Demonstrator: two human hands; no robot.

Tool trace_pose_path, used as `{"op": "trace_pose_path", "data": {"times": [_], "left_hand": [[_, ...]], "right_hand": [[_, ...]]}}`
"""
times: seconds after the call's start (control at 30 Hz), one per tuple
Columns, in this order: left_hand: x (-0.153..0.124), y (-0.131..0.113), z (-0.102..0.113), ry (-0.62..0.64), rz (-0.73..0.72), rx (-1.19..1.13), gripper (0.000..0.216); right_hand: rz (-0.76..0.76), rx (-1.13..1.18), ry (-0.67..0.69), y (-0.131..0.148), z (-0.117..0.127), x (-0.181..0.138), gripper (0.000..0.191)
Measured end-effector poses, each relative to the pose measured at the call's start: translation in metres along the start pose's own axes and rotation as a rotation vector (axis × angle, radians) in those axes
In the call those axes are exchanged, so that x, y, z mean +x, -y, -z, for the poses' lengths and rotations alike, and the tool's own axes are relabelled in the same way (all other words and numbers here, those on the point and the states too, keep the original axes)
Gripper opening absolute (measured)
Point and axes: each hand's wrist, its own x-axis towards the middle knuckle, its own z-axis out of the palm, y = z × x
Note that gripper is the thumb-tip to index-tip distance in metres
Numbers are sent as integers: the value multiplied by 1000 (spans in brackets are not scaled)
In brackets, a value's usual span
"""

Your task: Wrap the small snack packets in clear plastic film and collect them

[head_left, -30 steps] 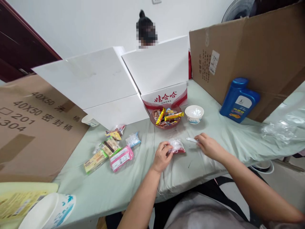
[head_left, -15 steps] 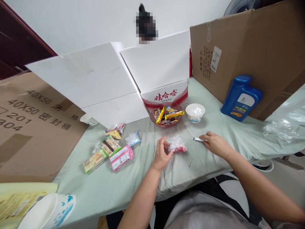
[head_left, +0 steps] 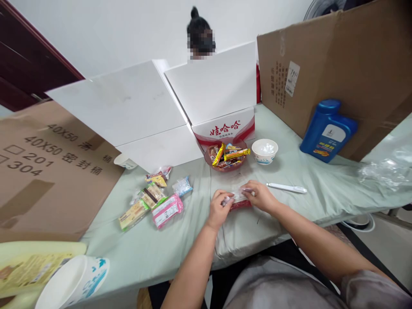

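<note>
Work low over the green tablecloth (head_left: 135, 253), taking the small red-and-clear packet (head_left: 240, 206), near the front edge, as the clock's centre, with twelve straight away from the body. Pinching at nine with the left hand (head_left: 221, 206), at two with the right hand (head_left: 259, 196) — both closed on the packet's clear upper part, apparently. Best to hold both pinches level, pull in small, even amounts and leave the red base resting on the cloth (no telling, behind the fingers, about any tear).

Farther out, at one, a large brown carton (head_left: 322, 77); between ten and twelve, white boxes (head_left: 209, 86) walling off the far side. At nine, well apart, wrapped snacks (head_left: 151, 197) in a cluster. At two, just beside the carton, a blue bottle (head_left: 326, 135). At eleven, a reddish dish (head_left: 227, 169) of candy bars (head_left: 237, 154); at one, a white paper bowl (head_left: 264, 155). Most in the way — between two and three, a white pen-like tool (head_left: 287, 188) near the right wrist.
</note>
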Motion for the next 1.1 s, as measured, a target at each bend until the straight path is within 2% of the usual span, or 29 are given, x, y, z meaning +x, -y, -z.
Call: {"op": "trace_pose_path", "data": {"times": [0.07,0.13,0.27,0.37,0.43,0.47,0.53,0.6,0.63,0.67,0.73,0.8,0.87,0.93,1.0,1.1], "left_hand": [[3,5,4,-216,148,-150,16],[7,11,10,-397,224,-229,22],[14,22,18,-537,239,-243,27],[15,26,21,-598,230,-216,27],[14,24,23,-604,209,-181,27],[13,22,23,-590,196,-163,26],[10,16,21,-535,176,-136,25],[8,10,19,-440,145,-102,23],[7,8,17,-383,114,-69,21],[6,6,16,-329,77,-30,19],[6,5,15,-261,8,45,16],[7,6,16,-265,-18,79,16],[7,8,18,-295,-15,82,17],[7,10,19,-314,-12,83,18],[7,10,20,-325,-27,91,18],[5,6,21,-311,-93,127,17]], "right_hand": [[-104,43,-152,-9,12,1,21],[-198,53,-269,-20,28,0,25],[-316,-34,-365,-36,56,-5,27],[-248,-180,-523,-34,64,-10,27],[-96,-258,-638,-22,63,-15,24],[-2,-271,-652,-14,61,-18,21],[196,-254,-519,4,55,-20,15],[332,-268,-236,16,46,-17,12],[345,-308,-102,18,42,-12,14],[313,-372,-4,19,39,-6,17],[126,-543,77,15,35,10,30],[-93,-693,128,12,34,23,43],[-209,-776,243,14,33,28,46],[-183,-774,388,24,31,21,37],[-73,-736,551,39,27,5,26],[82,-652,830,64,25,-24,23]]}}
